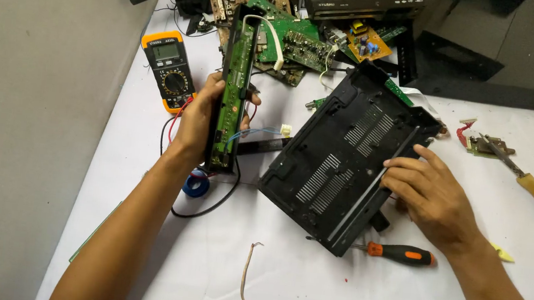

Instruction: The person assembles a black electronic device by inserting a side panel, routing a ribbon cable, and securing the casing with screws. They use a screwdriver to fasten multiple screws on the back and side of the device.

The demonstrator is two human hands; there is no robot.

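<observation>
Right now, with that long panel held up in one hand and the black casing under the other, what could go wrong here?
1. The left hand holds the long black front panel with its green circuit strip upright; thin blue wires with a white plug dangle from it and could snag or tear.
2. The right hand only rests on the tilted black slotted plastic casing, which might slip onto the orange-handled screwdriver.
3. Swinging the panel could knock the orange-edged multimeter.

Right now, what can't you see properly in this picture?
Head view only:
- Left hand palm: hidden behind the long green board.
- Black vented cover underside: faces the table.
- Screwdriver tip: tucked under the cover.
- Right hand forearm: cut off by the frame's corner.
</observation>
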